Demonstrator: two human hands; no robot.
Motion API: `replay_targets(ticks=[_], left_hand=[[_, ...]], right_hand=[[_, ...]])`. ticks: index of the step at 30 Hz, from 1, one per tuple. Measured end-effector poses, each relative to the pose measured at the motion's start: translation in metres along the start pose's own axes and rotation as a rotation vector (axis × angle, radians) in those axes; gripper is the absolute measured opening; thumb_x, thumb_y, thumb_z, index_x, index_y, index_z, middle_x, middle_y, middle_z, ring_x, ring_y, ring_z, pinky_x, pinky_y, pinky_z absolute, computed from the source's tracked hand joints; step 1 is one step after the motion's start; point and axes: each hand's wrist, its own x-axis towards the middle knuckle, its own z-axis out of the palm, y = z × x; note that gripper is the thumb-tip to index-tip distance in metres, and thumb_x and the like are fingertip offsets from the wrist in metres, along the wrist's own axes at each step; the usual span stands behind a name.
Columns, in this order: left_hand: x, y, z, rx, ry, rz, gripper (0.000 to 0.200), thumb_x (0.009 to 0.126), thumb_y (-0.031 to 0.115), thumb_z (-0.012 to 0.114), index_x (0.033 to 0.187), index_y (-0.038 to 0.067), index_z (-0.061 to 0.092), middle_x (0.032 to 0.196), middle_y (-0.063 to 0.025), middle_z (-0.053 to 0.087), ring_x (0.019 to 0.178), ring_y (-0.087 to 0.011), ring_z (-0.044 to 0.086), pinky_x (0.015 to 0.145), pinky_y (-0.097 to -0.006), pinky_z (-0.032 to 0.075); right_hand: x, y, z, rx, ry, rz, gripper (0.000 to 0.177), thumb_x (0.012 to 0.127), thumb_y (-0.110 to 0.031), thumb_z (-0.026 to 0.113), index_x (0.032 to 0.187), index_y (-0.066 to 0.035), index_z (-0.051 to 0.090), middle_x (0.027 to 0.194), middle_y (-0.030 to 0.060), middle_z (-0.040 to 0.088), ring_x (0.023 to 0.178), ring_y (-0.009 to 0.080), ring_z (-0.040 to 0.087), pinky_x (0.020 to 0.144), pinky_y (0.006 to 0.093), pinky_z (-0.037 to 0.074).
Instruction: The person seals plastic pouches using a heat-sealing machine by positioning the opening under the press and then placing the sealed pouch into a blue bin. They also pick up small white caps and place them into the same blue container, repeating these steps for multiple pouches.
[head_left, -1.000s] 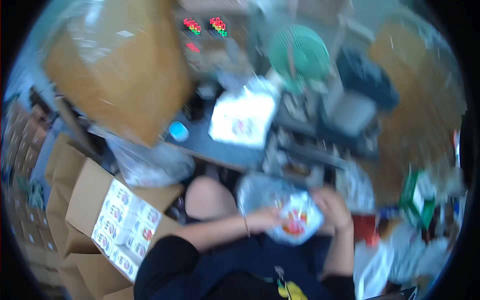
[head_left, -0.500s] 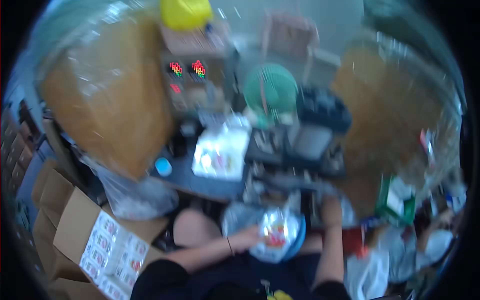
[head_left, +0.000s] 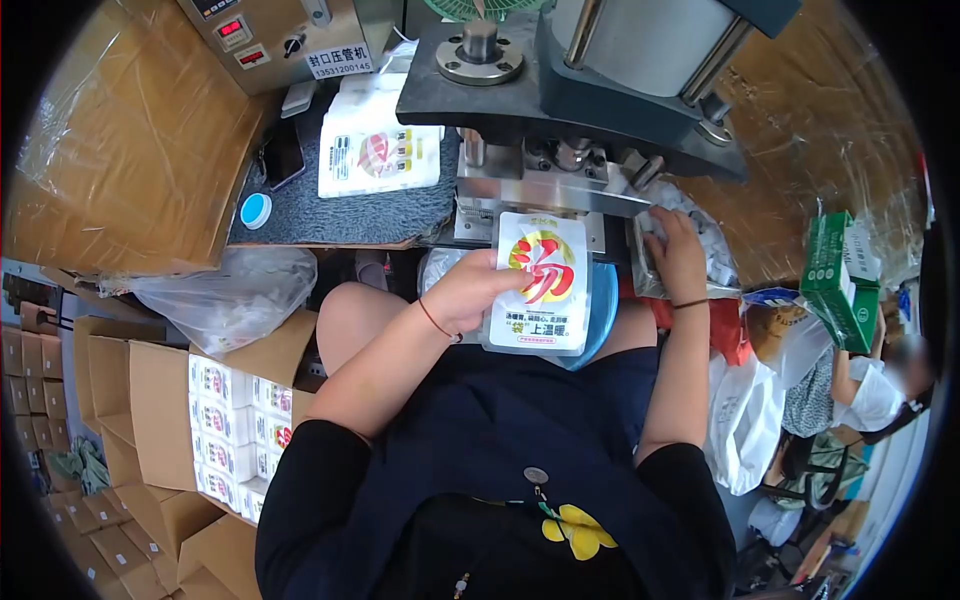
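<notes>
My left hand (head_left: 468,292) holds a white pouch (head_left: 542,285) with a red and yellow character on it, its top edge up under the jaw of a grey sealing machine (head_left: 570,120). My right hand (head_left: 678,252) rests on a clear plastic bag (head_left: 700,240) just right of the machine's jaw. A blue basin rim (head_left: 601,320) shows behind the pouch, above my lap.
A stack of similar pouches (head_left: 378,150) lies on a grey mat (head_left: 350,210) with a blue cap (head_left: 256,210). An open carton of small boxes (head_left: 235,425) stands at left, wrapped cardboard (head_left: 110,150) above it. Green boxes (head_left: 840,280) and another person (head_left: 880,385) are at right.
The view has swung down and closer to the machine. The pouch, held low in both hands over my lap before, is now raised to the machine's jaw by my left hand; my right hand moved to the bag.
</notes>
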Motion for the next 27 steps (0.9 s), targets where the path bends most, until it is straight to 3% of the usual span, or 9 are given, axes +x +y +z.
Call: replay_targets(ticks=[4,8,10,11,14,17,20,25,27], left_hand=[[0.003,-0.002,-0.018,0.476,0.382,0.343,0.038,0.095,0.009,0.066,0.130,-0.002,0.056,0.118,-0.0139,0.068,0.096,-0.0214,0.070,0.082,-0.0367,0.058],[0.001,0.085,-0.089,1.424,0.968,1.220,0.051,0.095,0.023,0.067,0.138,0.001,0.051,0.138,-0.0243,0.052,0.127,-0.0359,0.052,0.104,-0.0502,0.044],[0.011,0.091,-0.143,2.025,0.920,0.698,0.059,0.096,0.038,0.063,0.144,0.005,0.050,0.149,-0.0224,0.045,0.138,-0.0416,0.041,0.112,-0.0564,0.036],[0.003,0.077,-0.149,2.113,0.911,0.716,0.063,0.096,0.046,0.059,0.148,0.011,0.050,0.156,-0.0185,0.040,0.143,-0.0409,0.037,0.114,-0.0583,0.033],[-0.044,0.050,-0.096,2.037,0.628,0.732,0.054,0.097,0.034,0.063,0.143,0.009,0.054,0.152,-0.0215,0.046,0.140,-0.0402,0.044,0.114,-0.0542,0.036],[-0.062,0.013,-0.109,1.883,0.668,0.775,0.039,0.101,0.020,0.060,0.136,0.003,0.061,0.133,-0.0181,0.064,0.122,-0.0307,0.062,0.104,-0.0421,0.048],[-0.077,0.008,-0.071,0.506,0.480,0.568,0.027,0.102,0.008,0.058,0.126,-0.003,0.066,0.111,-0.0107,0.074,0.103,-0.0162,0.069,0.091,-0.0290,0.054],[-0.069,-0.014,-0.044,0.774,0.301,0.451,0.019,0.090,0.013,0.077,0.102,-0.002,0.076,0.088,-0.0044,0.074,0.077,-0.0059,0.064,0.070,-0.0245,0.053],[-0.063,-0.019,-0.031,0.833,0.261,0.361,0.020,0.089,0.016,0.079,0.100,-0.001,0.076,0.085,-0.0044,0.074,0.075,-0.0053,0.063,0.068,-0.0243,0.052]], right_hand=[[-0.005,0.007,0.003,0.027,0.019,0.040,0.035,0.086,-0.008,0.069,0.120,-0.007,0.064,0.114,0.0173,0.065,0.109,0.0397,0.062,0.091,0.0444,0.051],[-0.008,0.006,0.009,0.033,0.097,0.080,0.034,0.085,-0.005,0.069,0.119,-0.004,0.063,0.116,0.0184,0.067,0.110,0.0404,0.063,0.093,0.0443,0.050],[-0.010,0.014,0.015,0.029,0.136,0.077,0.036,0.087,-0.005,0.068,0.122,-0.005,0.062,0.113,0.0217,0.067,0.104,0.0436,0.064,0.090,0.0468,0.051],[-0.010,0.019,0.013,0.028,0.099,0.095,0.035,0.088,-0.006,0.067,0.122,-0.004,0.062,0.114,0.0220,0.067,0.104,0.0437,0.064,0.090,0.0467,0.051],[-0.011,0.021,0.000,0.006,0.119,0.077,0.031,0.091,-0.010,0.066,0.121,-0.002,0.062,0.114,0.0225,0.068,0.105,0.0438,0.064,0.088,0.0453,0.051],[-0.013,0.008,-0.020,0.057,0.311,0.063,0.025,0.095,-0.015,0.066,0.115,-0.001,0.066,0.112,0.0232,0.069,0.103,0.0434,0.065,0.088,0.0449,0.052],[-0.016,0.006,-0.024,-0.149,0.180,0.165,0.025,0.094,-0.018,0.067,0.113,-0.001,0.068,0.109,0.0238,0.070,0.100,0.0433,0.066,0.086,0.0456,0.053],[-0.010,0.000,-0.035,-0.213,0.220,0.182,0.022,0.095,-0.019,0.068,0.107,-0.001,0.069,0.099,0.0195,0.073,0.090,0.0369,0.071,0.079,0.0414,0.055],[-0.014,-0.016,-0.037,0.468,0.132,0.145,0.018,0.095,-0.015,0.069,0.105,-0.002,0.070,0.095,0.0133,0.072,0.085,0.0273,0.070,0.076,0.0367,0.054]])
